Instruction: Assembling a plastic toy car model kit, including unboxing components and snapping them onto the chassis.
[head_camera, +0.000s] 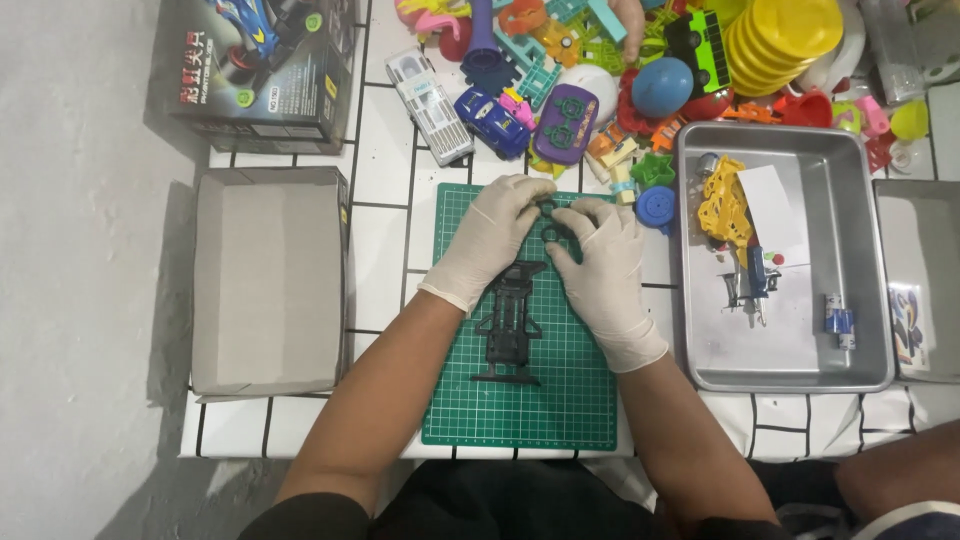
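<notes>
A black chassis (510, 322) is laid lengthwise on the green mat (575, 400), which sits at the near edge of the tiled desk (385, 225). Both gloved hands are met over the chassis's far end. A small black ring (549, 208) is pinched in the grip of the left hand (490, 240); a second black ring (551, 235), just below it, is pinched by the fingertips of the right hand (605, 270). The rings are held close to the far edge of the mat, just above the chassis front.

Open mat is seen on the near side and to the right of the chassis, between it and the forearms. To the left, an open grey box (268, 280) is set just beside the mat, its near edge close to the desk edge. To the right, a steel tray (860, 250) is placed just beside the mat, with a yellow part (722, 205) and a blue part (752, 280) in it. The far side is crowded by a toy pile (640, 70), which reaches almost to the mat's far edge. A printed carton (260, 70) is stood at the far left corner.
</notes>
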